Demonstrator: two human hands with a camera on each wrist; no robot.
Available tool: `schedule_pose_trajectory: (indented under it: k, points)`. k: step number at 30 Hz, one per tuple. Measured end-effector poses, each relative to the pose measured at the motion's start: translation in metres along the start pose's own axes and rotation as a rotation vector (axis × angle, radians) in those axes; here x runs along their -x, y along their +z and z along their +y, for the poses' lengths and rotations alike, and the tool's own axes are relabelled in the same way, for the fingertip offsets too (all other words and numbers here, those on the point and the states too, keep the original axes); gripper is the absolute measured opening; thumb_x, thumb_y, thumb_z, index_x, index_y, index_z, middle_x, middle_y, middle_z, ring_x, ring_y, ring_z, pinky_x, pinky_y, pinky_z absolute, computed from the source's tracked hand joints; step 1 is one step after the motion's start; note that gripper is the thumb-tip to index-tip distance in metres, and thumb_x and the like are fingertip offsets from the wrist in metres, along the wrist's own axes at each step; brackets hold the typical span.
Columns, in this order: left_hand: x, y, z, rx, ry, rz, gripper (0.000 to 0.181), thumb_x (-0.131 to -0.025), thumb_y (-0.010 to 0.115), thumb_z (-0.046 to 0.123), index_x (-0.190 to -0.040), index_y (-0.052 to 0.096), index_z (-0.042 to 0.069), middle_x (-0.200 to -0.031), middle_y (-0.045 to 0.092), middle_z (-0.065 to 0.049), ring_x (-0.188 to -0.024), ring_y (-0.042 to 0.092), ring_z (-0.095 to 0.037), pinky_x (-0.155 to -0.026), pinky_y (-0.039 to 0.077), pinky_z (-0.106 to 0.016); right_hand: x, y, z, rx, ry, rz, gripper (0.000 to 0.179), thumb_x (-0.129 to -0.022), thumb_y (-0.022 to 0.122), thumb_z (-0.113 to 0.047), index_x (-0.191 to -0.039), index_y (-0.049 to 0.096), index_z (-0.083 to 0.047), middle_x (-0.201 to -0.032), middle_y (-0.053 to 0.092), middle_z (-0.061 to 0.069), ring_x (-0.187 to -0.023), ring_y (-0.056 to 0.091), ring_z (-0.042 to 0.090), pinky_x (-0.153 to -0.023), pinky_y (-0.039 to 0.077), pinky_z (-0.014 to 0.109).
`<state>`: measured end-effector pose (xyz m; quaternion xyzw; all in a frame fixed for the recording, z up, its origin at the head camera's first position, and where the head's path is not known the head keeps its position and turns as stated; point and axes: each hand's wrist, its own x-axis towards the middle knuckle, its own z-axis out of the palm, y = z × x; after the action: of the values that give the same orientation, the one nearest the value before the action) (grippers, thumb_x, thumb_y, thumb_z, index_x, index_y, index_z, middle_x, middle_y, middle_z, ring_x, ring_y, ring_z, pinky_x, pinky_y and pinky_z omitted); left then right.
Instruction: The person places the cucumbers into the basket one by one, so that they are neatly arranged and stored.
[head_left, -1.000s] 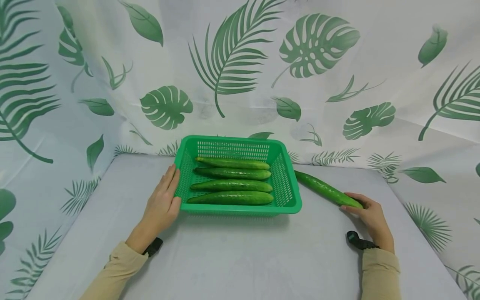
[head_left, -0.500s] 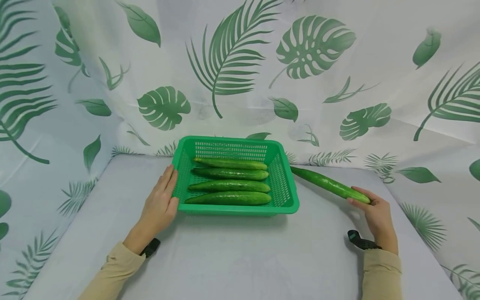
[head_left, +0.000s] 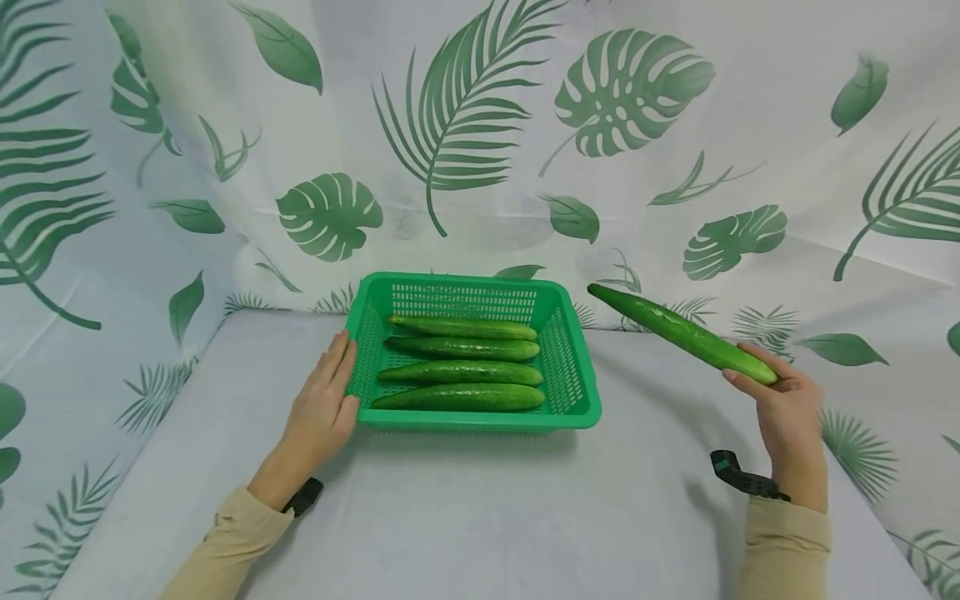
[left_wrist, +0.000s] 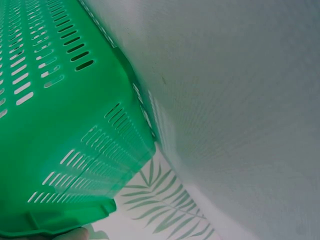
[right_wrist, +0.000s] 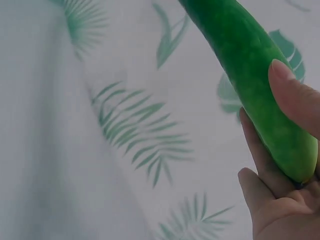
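My right hand (head_left: pixel 787 408) holds a green cucumber (head_left: pixel 678 329) by its paler, blunt end, raised over the right side of the table, its dark tip pointing up and left. In the right wrist view the thumb (right_wrist: pixel 292 97) lies across the cucumber (right_wrist: pixel 255 75), with fingers behind and beneath it. A green plastic basket (head_left: pixel 480 421) with slotted walls stands mid-table. Several cucumbers (head_left: pixel 461 372) lie side by side in it. My left hand (head_left: pixel 322 408) rests its straight fingers against the basket's left side. A fingertip (left_wrist: pixel 74 234) shows at the rim in the left wrist view.
A white cloth-covered table (head_left: pixel 480 517) carries the basket. Behind it and on both sides hangs a white curtain (head_left: pixel 480 242) with green leaf prints. A black wrist device (head_left: pixel 742 479) sits on the right wrist.
The right hand has lifted the cucumber up off the table and moved it to the right. The left hand stays at the basket, and the basket's cucumbers lie as before.
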<state>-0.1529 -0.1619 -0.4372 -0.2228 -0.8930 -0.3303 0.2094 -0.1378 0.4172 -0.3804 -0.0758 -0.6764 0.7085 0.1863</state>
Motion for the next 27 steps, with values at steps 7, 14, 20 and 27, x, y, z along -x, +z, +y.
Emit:
schedule_pose_trajectory:
  k: [7, 14, 20, 27]
  points:
    - [0.0, 0.0, 0.002, -0.001, 0.01, 0.009, 0.064, -0.087, 0.038, -0.003, -0.149, 0.031, -0.012, -0.159, 0.023, -0.027, -0.145, 0.024, -0.043, -0.118, 0.021, -0.05, 0.008, 0.033, -0.034, -0.104, -0.081, 0.023, 0.053, -0.081, 0.071, 0.015, -0.132, 0.062, 0.004, -0.128, 0.049, 0.006, -0.111, 0.046, 0.017, -0.085, 0.05, 0.013]
    - [-0.001, 0.0, 0.001, -0.002, 0.012, 0.011, 0.064, -0.087, 0.037, -0.003, -0.149, 0.031, -0.012, -0.159, 0.023, -0.026, -0.146, 0.024, -0.042, -0.118, 0.021, -0.05, 0.019, 0.079, -0.054, -0.144, -0.18, -0.065, 0.051, -0.08, 0.069, 0.019, -0.13, 0.06, 0.011, -0.129, 0.052, 0.013, -0.11, 0.047, 0.023, -0.085, 0.052, 0.017]
    - [-0.001, 0.0, 0.002, 0.002, 0.011, 0.011, 0.063, -0.087, 0.037, -0.003, -0.149, 0.031, -0.013, -0.158, 0.023, -0.027, -0.146, 0.023, -0.042, -0.118, 0.02, -0.05, 0.026, 0.118, -0.055, -0.092, -0.249, -0.175, 0.046, -0.08, 0.068, 0.019, -0.125, 0.065, 0.008, -0.124, 0.06, 0.017, -0.107, 0.052, 0.025, -0.083, 0.053, 0.019]
    - [-0.001, -0.001, 0.003, -0.001, 0.012, 0.008, 0.063, -0.086, 0.037, -0.002, -0.148, 0.031, -0.013, -0.158, 0.023, -0.027, -0.145, 0.024, -0.045, -0.119, 0.02, -0.05, 0.036, 0.152, -0.042, -0.013, -0.243, -0.369, 0.044, -0.083, 0.069, 0.015, -0.125, 0.066, 0.005, -0.121, 0.064, 0.01, -0.099, 0.057, 0.02, -0.081, 0.054, 0.02]
